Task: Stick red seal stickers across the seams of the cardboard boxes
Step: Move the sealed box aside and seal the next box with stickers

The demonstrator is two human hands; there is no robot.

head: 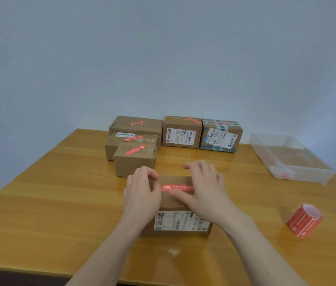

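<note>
left hand (142, 189) gripping cardboard box (175, 221) edge | right hand (204, 187), fingers relaxed, pressing red seal sticker (176, 187) onto box top

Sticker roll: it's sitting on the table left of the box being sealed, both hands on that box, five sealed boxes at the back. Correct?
Not quite. The sticker roll sits on the table to the right of the box being sealed, not left. The head view shows it. The rest holds: left hand and right hand are on that box, five sealed boxes behind.

Both hands (175, 190) press a red sticker (177, 187) onto the nearest box (175, 221).
</note>
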